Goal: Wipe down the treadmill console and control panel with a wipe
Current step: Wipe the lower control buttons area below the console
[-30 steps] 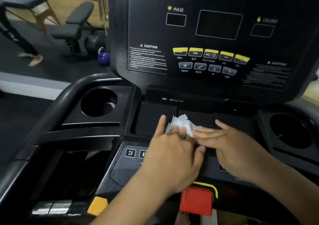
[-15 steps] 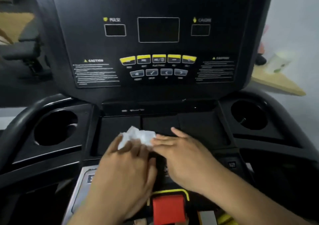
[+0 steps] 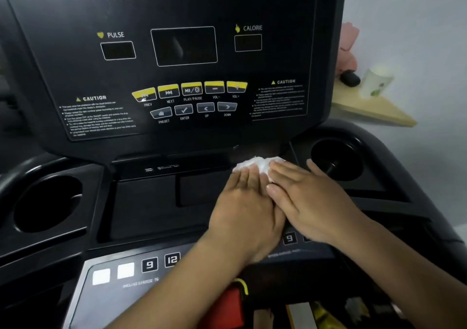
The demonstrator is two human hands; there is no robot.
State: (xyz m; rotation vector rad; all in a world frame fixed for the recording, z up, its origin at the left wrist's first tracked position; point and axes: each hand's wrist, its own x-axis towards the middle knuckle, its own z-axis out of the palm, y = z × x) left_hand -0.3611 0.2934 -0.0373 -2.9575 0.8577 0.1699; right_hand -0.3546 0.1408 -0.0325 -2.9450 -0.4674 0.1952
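Wipe [image 3: 255,164] sits bunched at the tray's [image 3: 144,202] right end, beside the cupholder [image 3: 336,157]. My left hand [image 3: 242,210] and right hand [image 3: 310,200] press it flat-fingered, nothing pinched. It could slip free, or my wrists could nudge the buttons [image 3: 161,261] below.

Both forearms are bare to the bottom edge of the picture, with no sleeve, cuff, watch or band showing on either. The left hand [image 3: 243,212] and the right hand [image 3: 313,202] wear no gloves and no rings. The visible fingernails are short and unpainted. The fingers are slim.
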